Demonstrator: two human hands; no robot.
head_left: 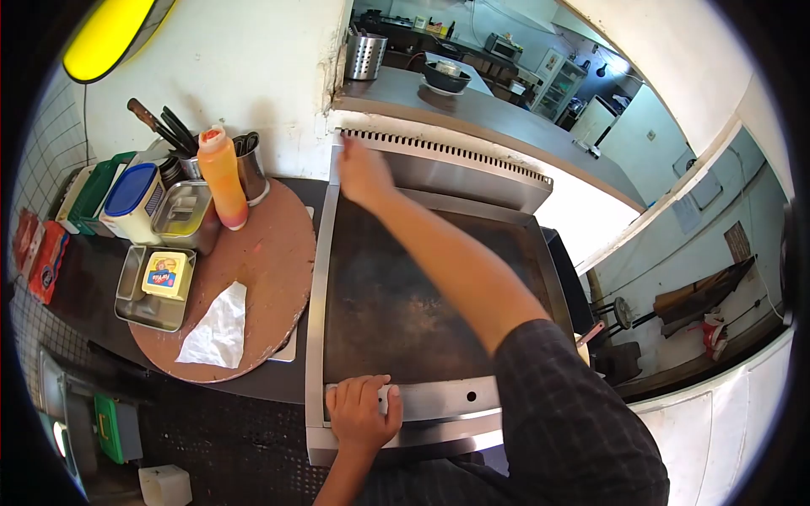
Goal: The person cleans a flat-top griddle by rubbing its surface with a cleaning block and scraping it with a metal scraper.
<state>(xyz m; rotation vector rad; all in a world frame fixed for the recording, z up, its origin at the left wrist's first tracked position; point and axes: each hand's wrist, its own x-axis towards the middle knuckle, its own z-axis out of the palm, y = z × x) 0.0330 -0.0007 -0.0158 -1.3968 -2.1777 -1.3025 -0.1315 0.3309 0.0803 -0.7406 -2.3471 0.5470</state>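
Note:
A flat steel griddle (405, 295) with a dark, browned plate lies in front of me. My left hand (361, 415) rests on its front panel (439, 401), fingers laid over the edge and thumb apart, holding nothing I can see. Across the plate reaches my right arm, in a dark checked sleeve. My right hand (364, 174) is closed at the back left corner, close to the slotted vent (456, 152). What its fingers hold, if anything, is hidden.
Left of the griddle, a round brown board (270, 278) carries a crumpled white paper (218, 333), an orange sauce bottle (221, 177) and a steel tray (152, 314) with a yellow tub (165, 274). Behind the griddle runs a counter (498, 135) with a black bowl (447, 78).

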